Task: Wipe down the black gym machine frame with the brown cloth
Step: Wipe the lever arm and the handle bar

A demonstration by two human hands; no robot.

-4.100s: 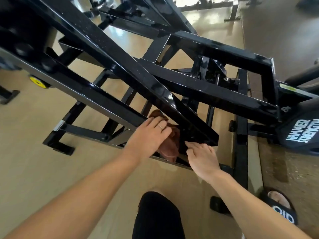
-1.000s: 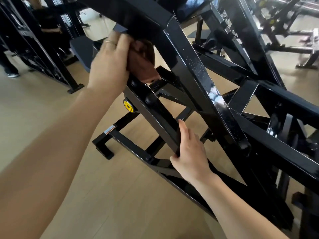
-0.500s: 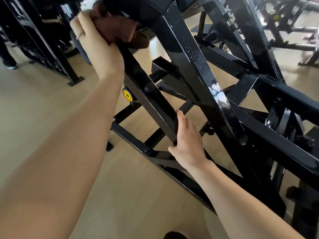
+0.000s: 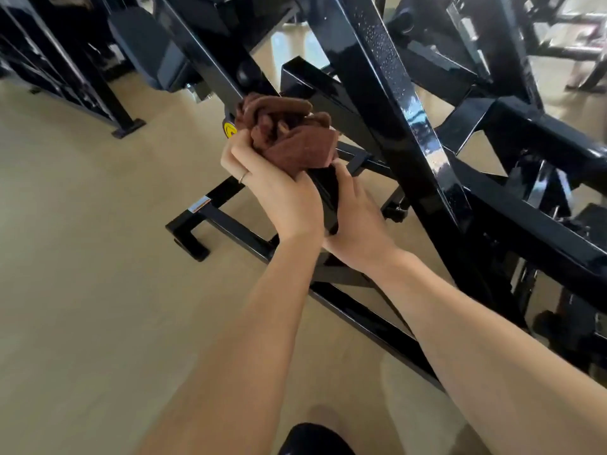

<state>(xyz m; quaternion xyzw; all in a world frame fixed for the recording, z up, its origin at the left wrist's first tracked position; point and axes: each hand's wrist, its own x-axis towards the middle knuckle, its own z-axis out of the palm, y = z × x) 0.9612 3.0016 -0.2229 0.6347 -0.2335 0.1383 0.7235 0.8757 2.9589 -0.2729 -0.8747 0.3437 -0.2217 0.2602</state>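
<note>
The left hand (image 4: 279,192) held a bunched-up brown cloth (image 4: 289,133) near the middle of the picture. Its fingers were curled round the cloth, and a thin ring showed on one finger. The cloth was pressed against a slanted bar of the shiny black metal gym machine frame (image 4: 387,93). The right hand (image 4: 358,221) was just beside the left hand, a little lower and to the right. It gripped the same slanted bar, with its thumb lying along the top. Both bare arms reached up from the bottom of the picture. A small round yellow sticker (image 4: 229,129) peeked out just left of the cloth. The frame filled the upper right, and its feet stood on the smooth tan floor (image 4: 82,257).
</note>
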